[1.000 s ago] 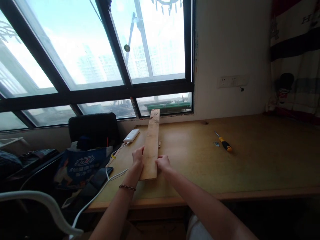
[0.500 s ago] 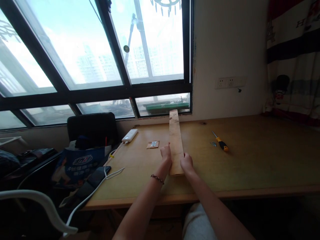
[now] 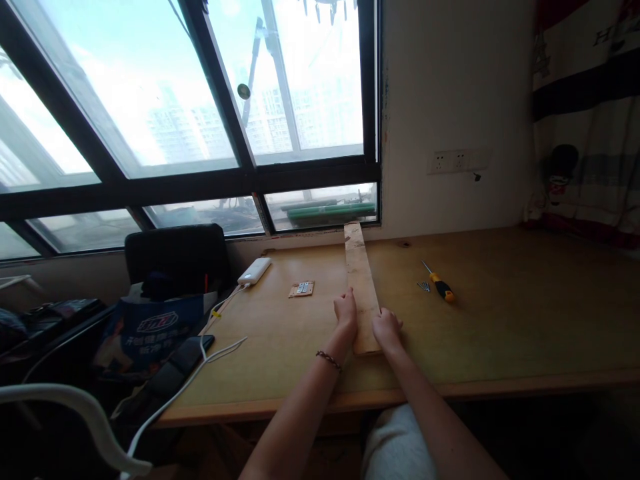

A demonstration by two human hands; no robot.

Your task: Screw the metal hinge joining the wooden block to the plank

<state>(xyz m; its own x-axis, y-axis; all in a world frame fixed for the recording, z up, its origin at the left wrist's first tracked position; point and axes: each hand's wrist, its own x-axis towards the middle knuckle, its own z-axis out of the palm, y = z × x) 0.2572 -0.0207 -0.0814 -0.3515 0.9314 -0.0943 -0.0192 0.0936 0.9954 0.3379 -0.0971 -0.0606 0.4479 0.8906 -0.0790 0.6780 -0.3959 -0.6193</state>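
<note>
Step in hand: both hands are steadying a long wooden plank (image 3: pixel 361 283) lying flat on the tabletop (image 3: pixel 500 333), its far end reaching toward the window wall.
Left hand (image 3: pixel 346 312): it is resting against the plank's left edge near the near end, fingers curled over that edge; how firmly they are pressing I cannot tell.
Right hand (image 3: pixel 387 329): it is sitting at the plank's near right corner, fingers bent down onto the wood, closed around the edge rather than spread.
Doing it well, as a judgement: the plank is long and narrow, so pressure from one side alone would be swinging the far end; both hands should be pushing evenly, palms low, keeping the wood flat on the tabletop.
Hinge plate (image 3: pixel 301 289): one, lying left of the plank, well apart from it.
Screwdriver (image 3: pixel 437 284): one, yellow and black handle, lying right of the plank, near its middle length.
Screws (image 3: pixel 425 287): a small cluster between plank and screwdriver, just beside the screwdriver; too small to be counting.
Power bank (image 3: pixel 254 271): one, white, left of the plank beyond the hinge plate, with a white cable (image 3: pixel 220 350) trailing off it.
Planks: one.
Hands: two, one bracelet (image 3: pixel 329 361) on the left wrist.
</note>
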